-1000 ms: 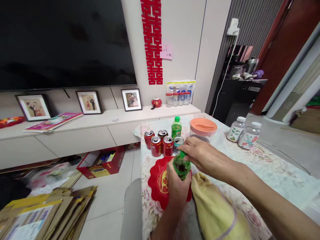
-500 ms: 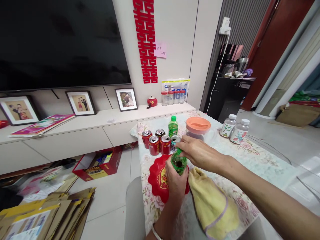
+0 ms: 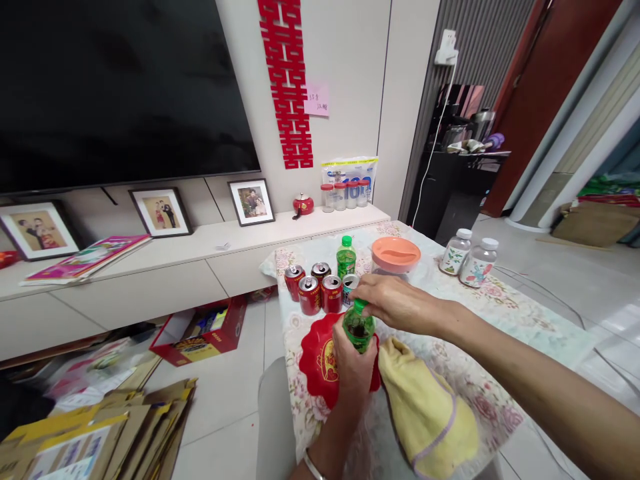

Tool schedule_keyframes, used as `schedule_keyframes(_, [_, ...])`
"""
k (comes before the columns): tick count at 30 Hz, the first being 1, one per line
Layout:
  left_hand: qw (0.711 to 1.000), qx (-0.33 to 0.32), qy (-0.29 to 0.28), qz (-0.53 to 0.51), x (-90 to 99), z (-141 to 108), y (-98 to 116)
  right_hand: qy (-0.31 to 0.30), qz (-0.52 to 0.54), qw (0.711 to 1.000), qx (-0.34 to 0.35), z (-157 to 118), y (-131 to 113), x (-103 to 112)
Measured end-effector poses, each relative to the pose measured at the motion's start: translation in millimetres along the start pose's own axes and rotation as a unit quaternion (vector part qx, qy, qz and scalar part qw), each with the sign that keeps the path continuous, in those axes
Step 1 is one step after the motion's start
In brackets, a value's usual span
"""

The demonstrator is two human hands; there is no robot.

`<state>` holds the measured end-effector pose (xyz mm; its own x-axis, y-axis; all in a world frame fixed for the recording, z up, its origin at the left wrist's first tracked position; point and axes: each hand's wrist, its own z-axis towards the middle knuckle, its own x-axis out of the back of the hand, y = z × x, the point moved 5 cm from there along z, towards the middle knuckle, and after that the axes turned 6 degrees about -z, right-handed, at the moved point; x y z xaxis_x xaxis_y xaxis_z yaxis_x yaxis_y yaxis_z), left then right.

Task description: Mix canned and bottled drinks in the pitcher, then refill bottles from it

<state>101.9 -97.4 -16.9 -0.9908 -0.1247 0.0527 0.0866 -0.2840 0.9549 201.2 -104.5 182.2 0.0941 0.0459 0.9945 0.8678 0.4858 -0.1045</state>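
Observation:
My left hand (image 3: pixel 354 357) is wrapped round a green plastic drink bottle (image 3: pixel 359 331) with dark liquid in it, held upright over a red scalloped plate (image 3: pixel 315 360). From above, my right hand (image 3: pixel 387 300) grips the bottle's green cap (image 3: pixel 359 305) between its fingers. Just behind stand several opened drink cans, among them a red can (image 3: pixel 309 297) and a pale blue can (image 3: pixel 349 288). A second green bottle (image 3: pixel 346 257) stands behind the cans. Right of the plate lies a yellow cloth (image 3: pixel 425 407) with a purple trim.
An orange-lidded container (image 3: pixel 396 253) and two white-capped jars (image 3: pixel 477 263) stand farther back on the flowered tablecloth (image 3: pixel 520 333). Beyond is a low white cabinet (image 3: pixel 260 241) with photo frames. A red box (image 3: pixel 200 333) and flattened cardboard (image 3: pixel 125 427) lie on the floor at left.
The view has shifted slightly. Both hands stay on the bottle, left round its body and right at its cap; the things on the table stand as before.

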Motion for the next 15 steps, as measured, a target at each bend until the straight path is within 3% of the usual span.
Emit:
schedule_keyframes(8, [1.000, 0.006, -0.014, -0.001, 1.5, 1.5, -1.1, -0.015, -0.037, 0.998, -0.042, 5.4, -2.9, 5.0])
schedule_keyframes(15, [1.000, 0.003, -0.012, -0.004, 1.7, 1.5, -2.5, 0.008, -0.040, 0.996, -0.078, 6.4, -2.3, -1.5])
